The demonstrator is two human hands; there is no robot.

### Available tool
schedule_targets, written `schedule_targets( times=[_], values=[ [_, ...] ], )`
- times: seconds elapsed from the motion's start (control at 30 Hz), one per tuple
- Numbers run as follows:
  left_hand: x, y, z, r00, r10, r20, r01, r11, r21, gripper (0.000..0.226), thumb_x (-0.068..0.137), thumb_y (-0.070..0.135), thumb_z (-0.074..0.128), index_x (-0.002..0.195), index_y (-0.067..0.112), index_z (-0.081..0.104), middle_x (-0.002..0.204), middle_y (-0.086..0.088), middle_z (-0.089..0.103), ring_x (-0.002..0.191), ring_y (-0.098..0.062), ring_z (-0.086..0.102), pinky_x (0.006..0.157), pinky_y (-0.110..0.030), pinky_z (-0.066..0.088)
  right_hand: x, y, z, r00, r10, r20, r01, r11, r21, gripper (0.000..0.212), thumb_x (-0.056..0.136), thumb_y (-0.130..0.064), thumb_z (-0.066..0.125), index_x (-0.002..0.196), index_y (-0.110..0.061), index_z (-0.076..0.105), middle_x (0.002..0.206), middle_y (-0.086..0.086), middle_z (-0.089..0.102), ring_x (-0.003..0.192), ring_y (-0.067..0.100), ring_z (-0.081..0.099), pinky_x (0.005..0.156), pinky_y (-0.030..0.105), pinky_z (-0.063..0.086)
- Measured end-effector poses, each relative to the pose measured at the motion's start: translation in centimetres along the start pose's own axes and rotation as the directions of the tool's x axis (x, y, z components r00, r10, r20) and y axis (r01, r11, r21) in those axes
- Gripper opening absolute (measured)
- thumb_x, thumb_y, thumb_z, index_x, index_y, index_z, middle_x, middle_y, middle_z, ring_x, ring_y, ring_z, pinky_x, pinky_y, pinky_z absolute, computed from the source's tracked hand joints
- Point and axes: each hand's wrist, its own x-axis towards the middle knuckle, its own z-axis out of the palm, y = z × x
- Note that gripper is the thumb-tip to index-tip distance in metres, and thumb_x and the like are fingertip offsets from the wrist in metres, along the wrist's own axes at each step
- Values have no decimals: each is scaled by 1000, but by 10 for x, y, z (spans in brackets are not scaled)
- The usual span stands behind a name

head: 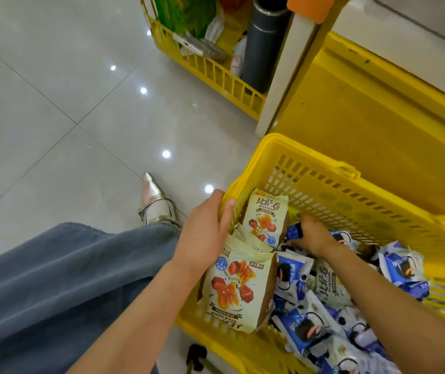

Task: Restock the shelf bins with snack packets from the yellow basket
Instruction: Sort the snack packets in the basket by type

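Several cream packets (238, 290) (stacked) in left hand (205, 233); right hand (314, 236) grips blue packet (295, 232).

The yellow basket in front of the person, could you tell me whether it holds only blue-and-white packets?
No, the yellow basket also holds cream packets printed with red cubes beside the blue-and-white packets.

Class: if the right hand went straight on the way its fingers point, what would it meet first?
The right hand would probably meet the upright cream packet first; depth is unclear, so possibly the yellow basket wall beside it.
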Motion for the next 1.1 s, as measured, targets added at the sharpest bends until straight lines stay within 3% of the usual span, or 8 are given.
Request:
schedule_targets(
  times=[0.2,0.37,0.5,0.63,0.73,0.87,0.97,1.1],
  values=[
    [0,-1,-1,999,-45,15,45,999,-20,37,91,55,27,110,28,43,79,8,60,71,-6,60,64,-33,52,-17,-13,-16,974,-46,-223,54,998,30,52,79,-18,74,124,-13,49,114,15,63,96,31,62,64,29,42],
    [0,8,-6,999,21,-34,-19,998,52,47,96,45,31,135,21,31,116,4,50,102,-10,50,85,-30,45,-79,-25,-55,855,-100,-508,233,951,203,36,78,-23,74,108,-17,56,93,-3,65,69,12,63,55,23,51],
    [-3,49,-5,972,196,-132,-205,977,-62,38,94,35,44,130,21,38,113,10,42,104,-1,41,83,-14,37,-129,-57,-96,884,-5,-468,332,710,620,31,67,-42,72,92,-33,58,77,-17,65,66,0,65,54,12,50],
    [-7,82,5,989,89,120,-24,887,-460,40,92,34,51,129,26,40,118,11,50,104,6,49,73,-3,42,-145,-82,-110,914,-55,-402,380,464,800,34,76,-37,64,104,-17,62,93,-2,70,79,7,67,65,16,52],
    [-1,85,6,969,70,237,61,862,-503,35,91,25,55,125,17,51,118,5,59,98,-1,59,76,-17,52,-140,-82,-109,900,-94,-425,425,399,812,37,89,-39,46,108,-12,62,97,-4,69,85,1,66,68,10,50],
    [9,79,0,986,11,166,64,895,-442,26,89,20,59,115,18,57,113,6,61,102,-4,56,80,-6,44,-99,-38,-85,871,-6,-491,392,610,688,25,97,-28,41,110,-14,58,106,-2,64,94,4,63,75,12,49],
    [15,75,-4,991,-50,126,95,918,-386,33,90,23,58,123,22,54,116,9,59,107,-3,53,85,-6,41,-55,2,-46,956,-28,-291,183,834,520,25,94,-7,50,118,-3,57,113,9,63,108,21,60,90,22,44],
    [17,69,-5,989,-68,134,111,931,-347,35,90,24,57,124,20,53,118,4,61,107,-6,56,86,-13,46,-15,13,-7,990,-143,-7,139,951,275,36,90,-6,58,126,-2,54,130,14,56,118,24,53,96,23,38]
  ],
)
